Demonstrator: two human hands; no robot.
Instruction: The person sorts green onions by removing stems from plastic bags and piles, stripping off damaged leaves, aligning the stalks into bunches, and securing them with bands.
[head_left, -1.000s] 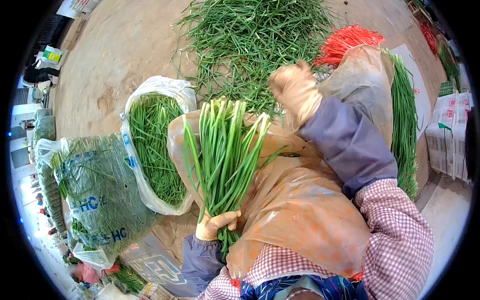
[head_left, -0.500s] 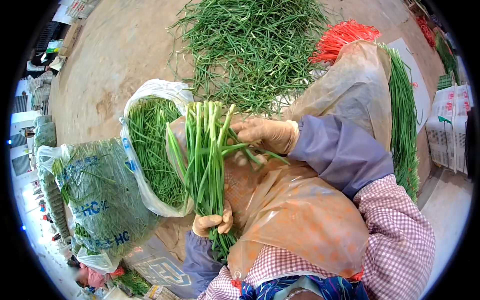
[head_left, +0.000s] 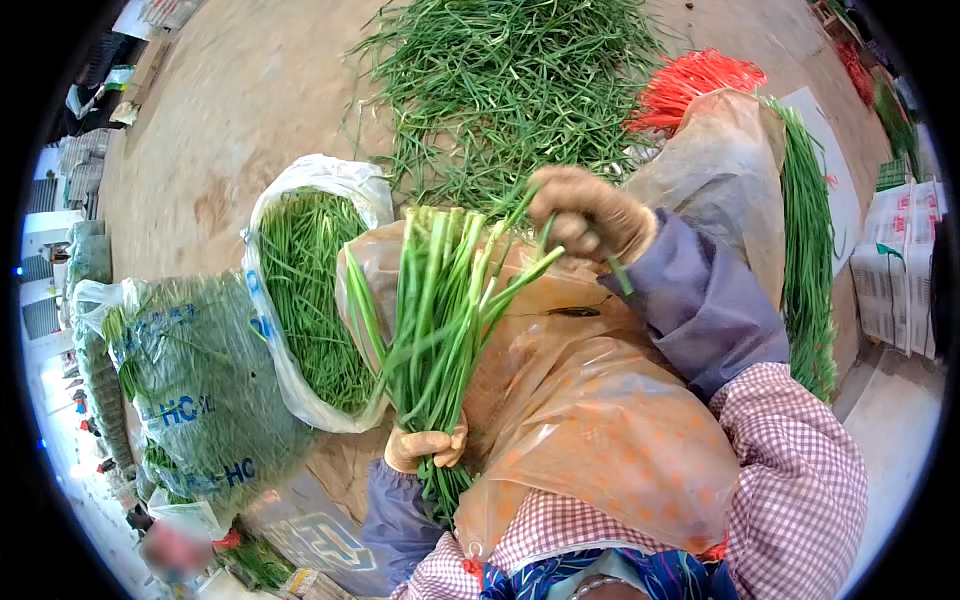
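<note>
My left hand [head_left: 430,447], in a tan glove, is wrapped round the lower part of a bunch of green chive-like stalks [head_left: 432,300]. The pale cut ends of the bunch point up, away from my body. To the right of its top, my gloved right hand [head_left: 592,215] is closed, somewhat blurred, with a few loose green stalks [head_left: 528,208] between its fingers. A translucent plastic apron [head_left: 590,400] covers my lap under both hands.
A pile of green stalks [head_left: 510,90] lies on the floor ahead. Left stand an open white bag [head_left: 262,300] of greens and a filled clear bag [head_left: 200,380]. Right are red ties [head_left: 700,85], a long green bundle [head_left: 808,250] and white crates [head_left: 895,270].
My right hand has moved up and to the right, away from the bunch, with a few stalks. The bunch's top has tilted slightly right; my left hand keeps its grip.
</note>
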